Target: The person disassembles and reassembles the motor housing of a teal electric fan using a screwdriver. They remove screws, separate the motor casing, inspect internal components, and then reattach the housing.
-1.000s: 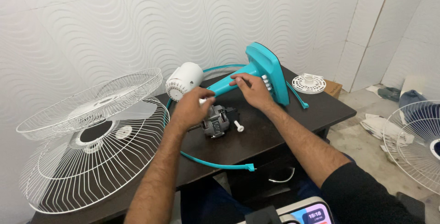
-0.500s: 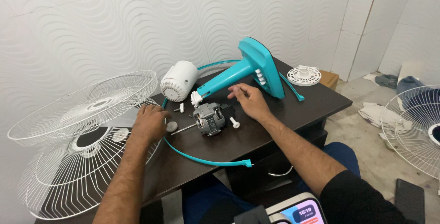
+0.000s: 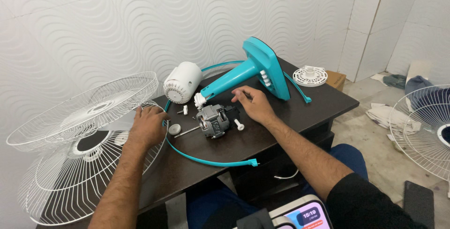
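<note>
A small grey fan motor (image 3: 213, 121) with a thin metal shaft sticking out to its left lies near the middle of a dark brown worktop (image 3: 309, 109). The person's right hand (image 3: 253, 105) rests palm down just right of the motor, fingers spread loosely and holding nothing, close to a small white knob (image 3: 239, 126). The left hand (image 3: 149, 125) lies flat at the worktop's left edge, fingers open and empty, beside a small white disc (image 3: 175, 129) and touching the rim of two white wire fan guards (image 3: 79, 130) stacked there. A thin turquoise ring strip (image 3: 206, 161) curves across the worktop in front of the motor. Behind the motor, a turquoise fan stand (image 3: 248, 72) lies on its side, its neck pointing toward a white rounded motor cover (image 3: 182, 83). A round white grille cap (image 3: 309, 76) sits at the worktop's far right. Another wire guard (image 3: 424, 128) stands on the floor to the right.
</note>
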